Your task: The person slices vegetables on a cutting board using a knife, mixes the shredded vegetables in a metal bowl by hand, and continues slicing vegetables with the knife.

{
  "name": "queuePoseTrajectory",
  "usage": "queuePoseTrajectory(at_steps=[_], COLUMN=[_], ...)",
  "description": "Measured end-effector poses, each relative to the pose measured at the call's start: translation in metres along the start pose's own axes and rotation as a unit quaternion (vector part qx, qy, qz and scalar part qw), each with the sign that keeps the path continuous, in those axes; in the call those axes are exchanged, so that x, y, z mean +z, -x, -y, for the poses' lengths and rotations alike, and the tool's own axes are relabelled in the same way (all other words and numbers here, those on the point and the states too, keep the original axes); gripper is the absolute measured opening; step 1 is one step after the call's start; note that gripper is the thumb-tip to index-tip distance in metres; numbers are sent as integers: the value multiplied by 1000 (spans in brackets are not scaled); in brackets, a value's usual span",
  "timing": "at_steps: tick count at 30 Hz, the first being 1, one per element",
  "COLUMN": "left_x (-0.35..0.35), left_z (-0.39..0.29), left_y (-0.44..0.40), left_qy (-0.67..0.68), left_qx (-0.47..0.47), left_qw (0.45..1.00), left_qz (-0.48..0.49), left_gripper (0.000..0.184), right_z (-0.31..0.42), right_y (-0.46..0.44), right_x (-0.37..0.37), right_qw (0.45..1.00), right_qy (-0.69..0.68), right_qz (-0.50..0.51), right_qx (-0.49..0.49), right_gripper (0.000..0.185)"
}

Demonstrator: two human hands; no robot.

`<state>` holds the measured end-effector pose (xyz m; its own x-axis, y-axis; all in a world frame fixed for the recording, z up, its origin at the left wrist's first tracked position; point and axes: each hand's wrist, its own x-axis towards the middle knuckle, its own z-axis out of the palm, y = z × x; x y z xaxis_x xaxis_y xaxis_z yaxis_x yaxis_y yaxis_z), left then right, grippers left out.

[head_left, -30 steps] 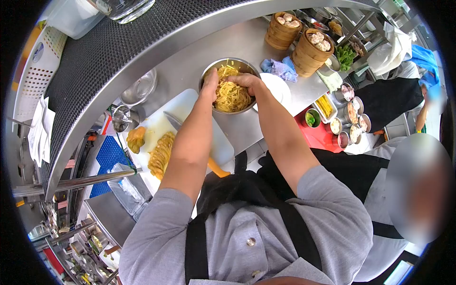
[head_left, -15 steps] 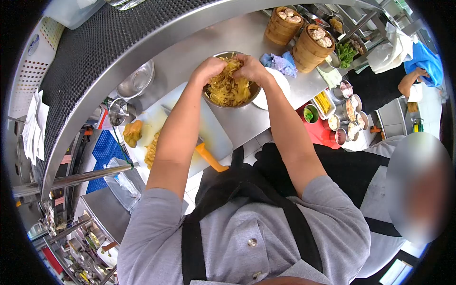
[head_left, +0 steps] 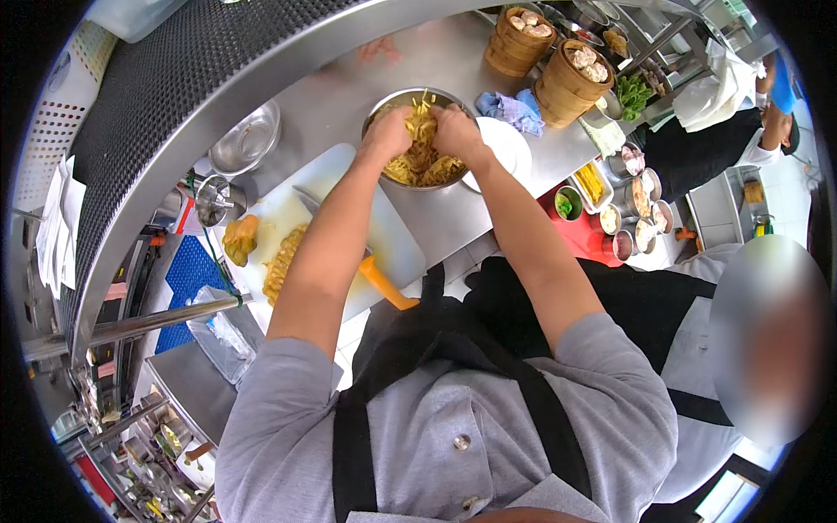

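Observation:
Both hands are down in a steel mixing bowl [head_left: 394, 98] full of yellow-brown shredded vegetable [head_left: 424, 161]. My left hand [head_left: 389, 135] is on the bowl's left side with its fingers curled into the shreds. On the right, my right hand [head_left: 456, 136] grips shreds too, its fingertips buried. A few strands stick up between the hands. Under my left forearm lies a white cutting board [head_left: 397, 231] with a knife, its orange handle [head_left: 384, 283] towards me. Chopped yellow pieces [head_left: 282, 266] and a larger yellow-brown chunk [head_left: 240, 241] rest on the board's left part.
A white plate [head_left: 506, 155] touches the bowl's right side. Beyond it are a blue cloth [head_left: 513, 112] and bamboo steamers [head_left: 568, 84] with dumplings. A metal shelf edge [head_left: 218, 105] curves overhead. One co-worker stands close at my right; another person [head_left: 706, 152] is farther off.
My hands have pushed lower into the bowl, and the shreds have shifted and parted between them. In the background, the far person has moved the raised blue item.

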<state>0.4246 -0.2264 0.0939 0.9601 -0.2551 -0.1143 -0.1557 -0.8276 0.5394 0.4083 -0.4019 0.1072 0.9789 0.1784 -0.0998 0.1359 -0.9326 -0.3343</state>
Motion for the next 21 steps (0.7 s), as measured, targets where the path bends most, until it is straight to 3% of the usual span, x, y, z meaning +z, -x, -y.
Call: queuePoseTrajectory(at_steps=[3,5,7,8,9,11,12,15,16,17,19,20,21], left_x=[-26,-42,-49,-47,-39,-12,0,13,-11,-7,1,2,-9], left_z=[-15,-20,-17,-19,-21,-21,-20,-16,-33,-27,-2,6,0], left_y=[4,6,9,13,21,34,32,19,31,28,17,12,13], left_qy=[75,57,-99,-131,-132,-228,-184,-131,-114,-115,-22,-29,-29], left_qx=[-6,17,71,32,32,-17,-36,-54,-56,-55,14,56,55], left_qw=[997,998,987,978,978,962,977,987,987,987,1000,997,997], left_qz=[-1,31,100,162,160,151,105,76,101,102,-8,-44,-43], left_gripper=[65,74,80,90,90,81,72,58,57,57,66,68,68], right_z=[-2,4,6,-1,-2,-4,-1,13,10,3,-11,-21,-20], right_y=[-4,-3,5,-2,-3,1,-2,11,7,1,-5,-15,-11], right_x=[-16,-33,-50,-50,-47,-35,-13,29,34,36,29,30,22], right_qw=[993,994,989,982,982,992,992,992,997,997,998,992,992], right_qy=[-73,-78,-109,-133,-133,-54,54,101,70,69,-36,-20,-20], right_qz=[-79,-68,48,94,93,82,100,77,44,44,-26,-80,-79], right_qx=[-46,-34,-83,-96,-98,-80,-60,-5,3,4,-37,-101,-101], right_gripper=[51,55,60,74,74,92,106,100,79,79,63,59,59])
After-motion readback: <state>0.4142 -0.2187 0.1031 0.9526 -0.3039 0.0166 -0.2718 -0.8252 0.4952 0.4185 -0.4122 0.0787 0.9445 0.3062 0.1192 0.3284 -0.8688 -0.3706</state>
